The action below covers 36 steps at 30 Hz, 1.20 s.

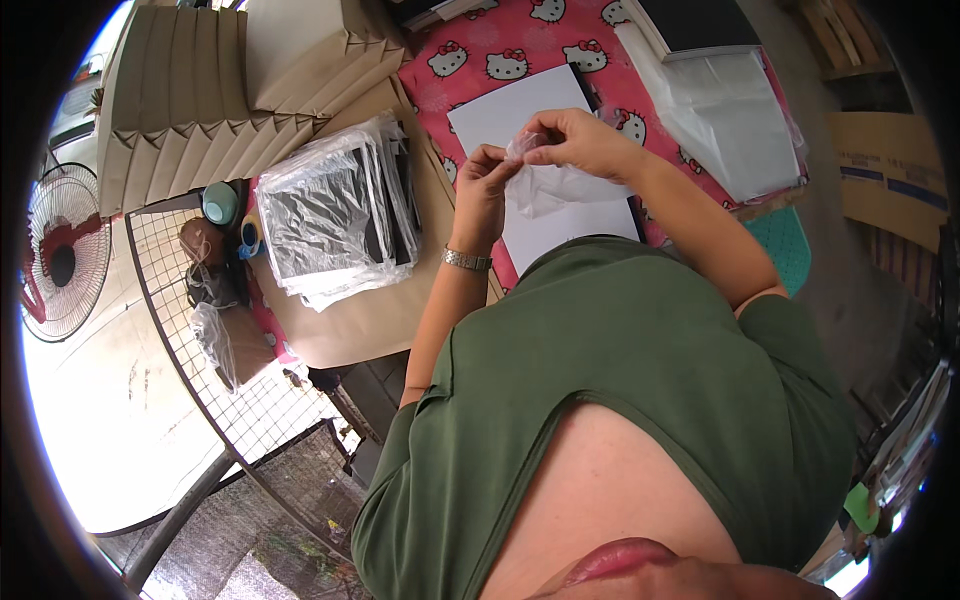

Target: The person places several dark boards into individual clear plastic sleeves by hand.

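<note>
My view: white sheet (540, 215) partly hidden behind clear bag (550, 185); dark-covered book (695, 25) cut off at top edge; fan (60, 250) clipped by rim.

Stack of black items in clear plastic sleeves (340, 215) on brown paper, folded cardboard boxes (205, 85) behind, pink cartoon-cat cloth (520, 50) over the counter, loose clear sleeves (730, 115) far right, teal cup (220, 203), wire rack (215, 385), standing fan (62, 250) at left.

A single head-worn fisheye view looks steeply down over the person's own chest and green shirt (640, 400). Close below lie both raised hands and the pink patterned table (480, 60); edges curve toward the dark rim.
</note>
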{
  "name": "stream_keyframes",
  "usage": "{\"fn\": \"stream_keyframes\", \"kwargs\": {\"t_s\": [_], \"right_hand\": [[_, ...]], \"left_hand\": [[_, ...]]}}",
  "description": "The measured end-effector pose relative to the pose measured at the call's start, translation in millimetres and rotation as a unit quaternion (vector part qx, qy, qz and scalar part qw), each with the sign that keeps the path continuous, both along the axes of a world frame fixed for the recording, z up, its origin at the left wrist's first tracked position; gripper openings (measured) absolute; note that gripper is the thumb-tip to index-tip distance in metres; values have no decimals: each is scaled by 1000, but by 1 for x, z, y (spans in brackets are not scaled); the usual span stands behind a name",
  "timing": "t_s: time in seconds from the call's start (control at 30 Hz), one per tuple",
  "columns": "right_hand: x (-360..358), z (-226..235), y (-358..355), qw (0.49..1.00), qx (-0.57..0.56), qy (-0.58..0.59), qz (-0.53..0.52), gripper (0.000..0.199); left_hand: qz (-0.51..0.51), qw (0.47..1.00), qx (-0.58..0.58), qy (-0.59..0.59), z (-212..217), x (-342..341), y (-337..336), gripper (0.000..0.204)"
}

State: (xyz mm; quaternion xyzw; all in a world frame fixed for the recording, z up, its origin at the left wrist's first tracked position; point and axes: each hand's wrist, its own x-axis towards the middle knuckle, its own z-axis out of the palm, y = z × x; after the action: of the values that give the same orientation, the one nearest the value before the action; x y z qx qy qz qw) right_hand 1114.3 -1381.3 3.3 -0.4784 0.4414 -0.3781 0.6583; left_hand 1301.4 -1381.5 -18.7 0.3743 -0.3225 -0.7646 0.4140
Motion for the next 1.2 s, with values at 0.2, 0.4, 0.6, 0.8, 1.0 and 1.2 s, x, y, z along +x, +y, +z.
{"fn": "stream_keyframes", "kwargs": {"t_s": [0.2, 0.4, 0.6, 0.8, 1.0, 1.2], "right_hand": [[-20, -5, 2, 997, 72, 22, -21, 16], [-17, -20, -10, 985, -108, 91, -102, 16], [-9, 2, 5, 966, 166, -134, 143, 20], [-37, 4, -2, 907, 108, -405, 49, 9], [-43, 4, -7, 904, 95, 53, 414, 21], [-59, 14, -39, 925, 97, -347, -117, 22]], "left_hand": [[58, 998, -10, 25, 2, 3, -1, 14], [28, 999, 27, -5, 0, 4, 3, 15], [-16, 989, 95, 110, 4, 32, 10, 16], [-107, 969, 196, 105, 0, 67, 18, 30], [85, 986, 105, 99, 36, 95, -22, 33], [-335, 931, 98, -104, 12, 83, -11, 35]]}}
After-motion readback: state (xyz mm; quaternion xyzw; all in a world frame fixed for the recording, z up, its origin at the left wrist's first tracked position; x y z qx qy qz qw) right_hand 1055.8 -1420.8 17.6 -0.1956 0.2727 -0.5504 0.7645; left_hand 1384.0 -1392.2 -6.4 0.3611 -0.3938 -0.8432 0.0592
